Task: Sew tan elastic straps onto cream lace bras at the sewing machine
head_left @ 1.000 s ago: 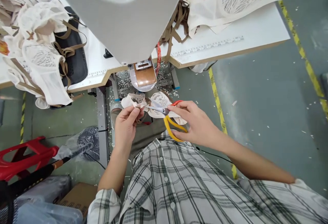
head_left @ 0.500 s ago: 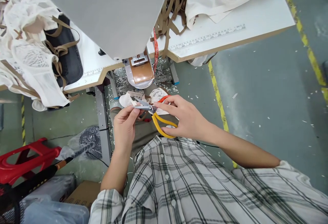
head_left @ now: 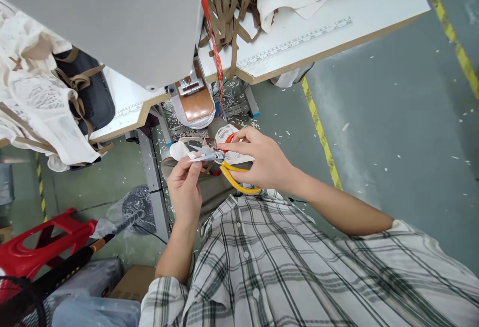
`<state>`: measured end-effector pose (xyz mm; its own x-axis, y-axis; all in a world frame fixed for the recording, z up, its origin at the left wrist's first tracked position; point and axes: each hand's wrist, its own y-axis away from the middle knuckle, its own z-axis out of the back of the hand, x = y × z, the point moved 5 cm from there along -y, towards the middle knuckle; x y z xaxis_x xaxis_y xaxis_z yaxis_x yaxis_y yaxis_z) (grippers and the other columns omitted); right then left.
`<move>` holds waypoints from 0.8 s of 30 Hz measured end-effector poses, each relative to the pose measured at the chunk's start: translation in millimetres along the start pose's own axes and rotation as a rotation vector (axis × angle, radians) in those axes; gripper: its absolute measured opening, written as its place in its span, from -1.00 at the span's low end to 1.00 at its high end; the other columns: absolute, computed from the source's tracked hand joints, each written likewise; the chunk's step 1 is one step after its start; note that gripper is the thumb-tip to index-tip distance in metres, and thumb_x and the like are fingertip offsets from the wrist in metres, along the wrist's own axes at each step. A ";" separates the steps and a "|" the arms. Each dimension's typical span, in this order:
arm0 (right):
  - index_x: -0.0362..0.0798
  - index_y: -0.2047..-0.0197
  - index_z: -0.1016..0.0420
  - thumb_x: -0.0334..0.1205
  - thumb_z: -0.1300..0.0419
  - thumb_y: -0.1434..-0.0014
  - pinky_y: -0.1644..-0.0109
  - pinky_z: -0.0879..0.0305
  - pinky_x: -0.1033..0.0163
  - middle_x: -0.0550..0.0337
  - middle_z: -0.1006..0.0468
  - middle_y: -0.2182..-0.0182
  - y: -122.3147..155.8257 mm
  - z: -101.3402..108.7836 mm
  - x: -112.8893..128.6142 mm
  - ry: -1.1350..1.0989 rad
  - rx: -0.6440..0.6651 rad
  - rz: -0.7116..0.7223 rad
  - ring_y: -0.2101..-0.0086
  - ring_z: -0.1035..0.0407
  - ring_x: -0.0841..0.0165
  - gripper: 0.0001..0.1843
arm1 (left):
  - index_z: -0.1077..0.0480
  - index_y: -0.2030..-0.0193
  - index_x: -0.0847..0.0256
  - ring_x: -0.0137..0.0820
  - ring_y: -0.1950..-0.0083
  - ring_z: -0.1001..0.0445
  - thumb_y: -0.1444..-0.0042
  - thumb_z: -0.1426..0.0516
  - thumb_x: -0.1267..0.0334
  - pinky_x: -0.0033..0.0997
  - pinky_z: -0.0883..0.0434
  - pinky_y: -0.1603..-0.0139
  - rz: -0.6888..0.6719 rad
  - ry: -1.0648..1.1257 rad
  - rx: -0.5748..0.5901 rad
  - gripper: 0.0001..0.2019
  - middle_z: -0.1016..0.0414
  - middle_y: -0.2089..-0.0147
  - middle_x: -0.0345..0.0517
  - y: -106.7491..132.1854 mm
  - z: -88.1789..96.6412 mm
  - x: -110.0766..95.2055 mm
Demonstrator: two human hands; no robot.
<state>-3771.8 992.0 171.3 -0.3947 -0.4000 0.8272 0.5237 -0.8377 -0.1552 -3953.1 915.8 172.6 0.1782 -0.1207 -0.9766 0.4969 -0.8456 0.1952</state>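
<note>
My right hand is wrapped round scissors with one red and one yellow handle. Their blades are parted and point left, toward the fingertips of my left hand. Those fingertips are pinched on the edge of a white bra that lies over my lap. A lace part and brown straps show around the blades. Exactly what lies between the blades is hidden by the fingers and too small to make out.
Ahead stands a grey machine with a brown-padded plate above my lap. White garments are piled at left, brown straps at right on the white table. A red stool is at lower left.
The view has shifted slightly, so the machine appears further left. The scissors have tilted a little and their handles have changed angle; both hands keep their holds.
</note>
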 end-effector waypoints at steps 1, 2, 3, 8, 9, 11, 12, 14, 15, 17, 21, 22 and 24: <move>0.09 -0.11 -0.59 -0.13 -0.37 -0.03 0.07 -0.44 0.14 0.08 -0.48 0.10 1.1 0.0 -1.3 0.003 0.000 -0.005 0.16 -0.43 0.27 -0.48 | -0.66 0.22 0.05 -0.46 0.13 -0.56 -0.11 -0.35 0.25 -0.52 -0.51 0.06 0.003 0.003 -0.004 -0.91 -0.63 0.17 -0.18 0.2 -0.1 0.9; 0.09 -0.10 -0.60 -0.13 -0.37 -0.03 0.06 -0.44 0.14 0.08 -0.48 0.10 2.0 0.1 -2.5 0.008 -0.001 -0.013 0.16 -0.43 0.27 -0.48 | -0.66 0.21 0.05 -0.46 0.14 -0.56 -0.10 -0.35 0.25 -0.53 -0.51 0.09 0.003 0.004 -0.010 -0.90 -0.63 0.17 -0.18 0.4 -0.4 1.9; 0.09 -0.10 -0.60 -0.13 -0.37 -0.02 0.06 -0.44 0.13 0.08 -0.48 0.10 2.7 0.2 -3.3 0.011 -0.003 -0.021 0.16 -0.44 0.27 -0.48 | -0.66 0.21 0.05 -0.46 0.14 -0.56 -0.10 -0.35 0.25 -0.53 -0.51 0.10 0.002 0.001 -0.014 -0.89 -0.63 0.18 -0.18 0.6 -0.9 2.8; 0.09 -0.10 -0.60 -0.14 -0.37 -0.01 0.07 -0.45 0.13 0.07 -0.47 0.10 2.5 -2.8 -3.8 -0.012 0.017 -0.043 0.14 -0.45 0.25 -0.47 | -0.65 0.28 0.08 -0.44 0.14 -0.54 -0.10 -0.35 0.26 -0.52 -0.51 0.13 -0.009 -0.025 0.000 -0.96 -0.60 0.19 -0.17 1.3 -3.5 6.8; 0.09 -0.11 -0.60 -0.14 -0.37 -0.01 0.07 -0.45 0.12 0.08 -0.47 0.10 2.7 -3.6 -4.2 -0.021 0.023 -0.043 0.14 -0.45 0.25 -0.47 | -0.65 0.28 0.08 -0.44 0.15 -0.53 -0.11 -0.34 0.26 -0.52 -0.50 0.15 -0.009 -0.024 0.006 -0.96 -0.60 0.18 -0.17 1.6 -3.4 7.0; 0.10 -0.10 -0.60 -0.13 -0.37 -0.01 0.06 -0.45 0.11 0.08 -0.47 0.11 3.8 -4.3 -5.9 -0.035 0.023 -0.041 0.13 -0.45 0.24 -0.47 | -0.65 0.25 0.05 -0.45 0.15 -0.53 -0.12 -0.33 0.27 -0.52 -0.50 0.14 -0.008 -0.012 0.013 -0.94 -0.60 0.18 -0.18 2.3 -3.0 6.9; 0.10 -0.10 -0.60 -0.13 -0.38 -0.01 0.06 -0.45 0.11 0.09 -0.47 0.11 4.7 -4.4 -7.2 -0.041 0.020 -0.045 0.13 -0.45 0.24 -0.47 | -0.65 0.23 0.05 -0.45 0.15 -0.52 -0.13 -0.33 0.28 -0.51 -0.50 0.12 -0.010 -0.010 0.011 -0.93 -0.59 0.19 -0.18 2.9 -2.9 6.7; 0.10 -0.10 -0.61 -0.13 -0.39 -0.01 0.06 -0.45 0.12 0.09 -0.47 0.11 6.8 -4.3 -9.6 -0.050 0.016 -0.066 0.14 -0.45 0.25 -0.47 | -0.65 0.21 0.05 -0.45 0.13 -0.53 -0.15 -0.31 0.28 -0.50 -0.49 0.07 -0.028 -0.028 0.003 -0.91 -0.58 0.19 -0.19 4.1 -3.6 6.0; 0.10 -0.11 -0.60 -0.13 -0.39 0.00 0.06 -0.45 0.12 0.10 -0.47 0.11 7.6 -4.6 -10.6 -0.057 0.021 -0.080 0.13 -0.45 0.25 -0.46 | -0.65 0.21 0.07 -0.44 0.11 -0.53 -0.16 -0.31 0.28 -0.49 -0.49 0.05 -0.037 -0.042 0.002 -0.92 -0.58 0.19 -0.18 4.7 -4.6 6.0; 0.11 -0.11 -0.60 -0.12 -0.39 0.00 0.05 -0.45 0.12 0.11 -0.48 0.11 8.7 -5.8 -11.9 -0.082 0.040 -0.113 0.13 -0.45 0.25 -0.46 | -0.64 0.25 0.09 -0.43 0.10 -0.53 -0.14 -0.32 0.26 -0.48 -0.48 0.05 -0.032 -0.044 0.001 -0.95 -0.58 0.18 -0.17 5.6 -6.7 7.7; 0.12 -0.09 -0.62 -0.10 -0.39 -0.03 0.00 -0.44 0.11 0.12 -0.49 0.12 9.3 -5.4 -17.1 -0.157 0.052 -0.161 0.13 -0.46 0.26 -0.49 | -0.60 0.34 0.15 -0.47 0.23 -0.54 -0.02 -0.40 0.20 -0.49 -0.50 0.14 0.147 0.069 -0.048 -0.88 -0.59 0.26 -0.19 4.6 -6.2 18.4; 0.11 -0.09 -0.62 -0.10 -0.38 -0.04 0.00 -0.44 0.11 0.12 -0.49 0.12 9.7 -3.3 -19.9 -0.172 0.029 -0.177 0.13 -0.46 0.27 -0.51 | -0.59 0.34 0.16 -0.48 0.26 -0.54 0.00 -0.41 0.19 -0.49 -0.50 0.15 0.193 0.103 -0.071 -0.85 -0.60 0.27 -0.19 4.0 -5.1 20.2; 0.09 -0.08 -0.62 -0.11 -0.38 -0.05 0.00 -0.44 0.10 0.10 -0.49 0.11 10.9 2.5 -25.6 -0.188 -0.029 -0.205 0.14 -0.46 0.27 -0.52 | -0.59 0.32 0.17 -0.49 0.29 -0.55 0.05 -0.43 0.20 -0.48 -0.51 0.16 0.249 0.154 -0.105 -0.81 -0.61 0.27 -0.18 2.3 -3.1 20.7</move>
<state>-3754.2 994.1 149.8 -0.3420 -0.1475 0.9281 0.4248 -0.9052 0.0127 -3945.6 913.0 153.2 0.4284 -0.2301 -0.8738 0.5058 -0.7403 0.4429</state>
